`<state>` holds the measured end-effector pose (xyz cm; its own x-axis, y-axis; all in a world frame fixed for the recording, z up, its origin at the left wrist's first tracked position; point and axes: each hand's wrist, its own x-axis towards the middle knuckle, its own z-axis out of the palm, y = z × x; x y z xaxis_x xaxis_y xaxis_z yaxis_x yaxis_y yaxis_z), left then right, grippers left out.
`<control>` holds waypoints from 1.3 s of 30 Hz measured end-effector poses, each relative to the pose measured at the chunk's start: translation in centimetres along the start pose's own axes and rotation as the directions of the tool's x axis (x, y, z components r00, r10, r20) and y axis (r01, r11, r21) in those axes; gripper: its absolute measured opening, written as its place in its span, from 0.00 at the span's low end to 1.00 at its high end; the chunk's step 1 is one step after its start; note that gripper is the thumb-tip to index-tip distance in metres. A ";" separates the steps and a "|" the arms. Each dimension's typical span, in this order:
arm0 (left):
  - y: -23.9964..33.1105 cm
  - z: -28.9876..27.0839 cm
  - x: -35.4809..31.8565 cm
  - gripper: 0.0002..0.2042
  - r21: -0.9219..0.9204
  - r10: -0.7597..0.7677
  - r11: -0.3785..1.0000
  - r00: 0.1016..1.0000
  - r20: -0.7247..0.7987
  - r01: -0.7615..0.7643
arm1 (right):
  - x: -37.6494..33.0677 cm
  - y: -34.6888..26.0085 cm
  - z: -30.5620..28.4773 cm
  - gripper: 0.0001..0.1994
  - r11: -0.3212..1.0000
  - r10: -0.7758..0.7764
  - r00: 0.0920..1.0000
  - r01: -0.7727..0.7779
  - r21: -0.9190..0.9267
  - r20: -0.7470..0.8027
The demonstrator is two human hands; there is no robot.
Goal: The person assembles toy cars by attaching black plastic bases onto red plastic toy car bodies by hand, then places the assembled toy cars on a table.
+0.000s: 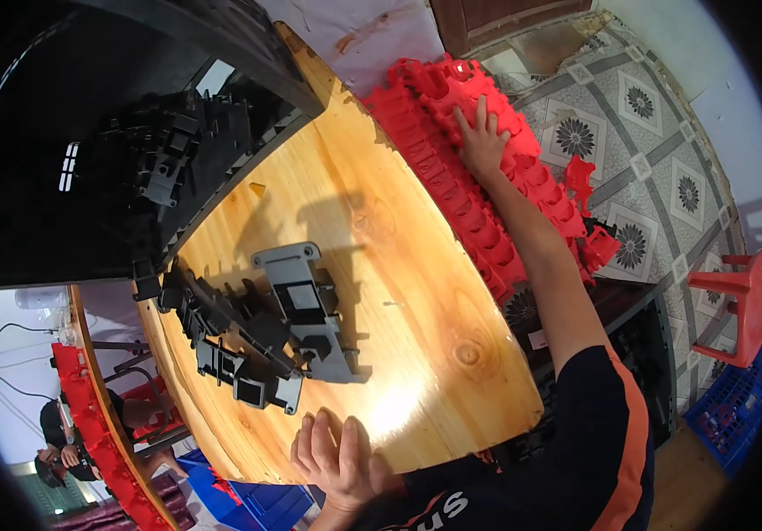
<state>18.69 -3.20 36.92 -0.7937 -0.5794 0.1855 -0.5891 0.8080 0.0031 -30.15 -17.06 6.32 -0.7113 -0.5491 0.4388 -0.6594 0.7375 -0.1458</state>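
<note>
My right arm stretches out to the right, and my right hand (484, 142) rests with fingers spread on a stack of moulded red plastic trays (523, 168) beside the table. No part is visibly gripped in it. At the near edge of the wooden table (425, 292) lies my left hand (338, 460), fingers extended and holding nothing. Just beyond it sits a cluster of black and grey plastic parts (253, 341), including an upright grey bracket-like piece (297, 288) with a pale square on it.
A large glossy black panel (71, 150) stands along the table's far left side. To the right are a red plastic stool (739, 305), a blue crate (735, 407) and patterned floor tiles (576, 137). Another person (67, 442) sits at a second table with red trays (98, 434) at lower left.
</note>
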 end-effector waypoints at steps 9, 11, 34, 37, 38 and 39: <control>0.2 -0.2 -0.8 0.24 0.011 -0.007 1.000 0.988 -0.152 0.009 | -0.6 3.7 -25.7 0.50 0.987 -0.116 0.949 0.143 0.071 -0.295; -0.2 -0.2 -1.4 0.26 -0.040 -0.024 0.999 0.981 -0.194 0.017 | -1.5 3.6 -34.1 0.48 0.960 -0.239 0.871 0.280 0.033 -0.430; -23.6 -7.8 -18.0 0.43 -0.900 -0.209 -0.417 0.950 0.233 0.129 | -30.2 -31.3 -55.0 0.26 0.287 -0.827 0.529 0.106 0.952 0.190; -29.5 -7.4 -14.6 0.46 -0.951 -0.333 -0.198 0.896 0.292 0.237 | -26.7 -31.7 -52.7 0.24 0.475 -0.649 0.747 0.254 0.842 0.141; -28.4 -8.7 -13.1 0.44 -0.963 -0.400 -0.139 0.876 0.270 0.233 | -25.0 -31.1 -49.3 0.24 0.517 -0.609 0.792 0.441 0.734 -0.047; -31.5 -7.0 -13.0 0.41 -0.962 -0.513 0.064 0.836 0.197 0.267 | -24.4 -32.1 -47.2 0.25 0.539 -0.565 0.804 0.530 0.654 -0.186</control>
<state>48.62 -20.33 41.32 -0.3913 -0.9194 -0.0405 -0.1037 0.0003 0.9946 19.84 -8.84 42.15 -0.1537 -0.7852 0.5998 -0.8922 -0.1506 -0.4259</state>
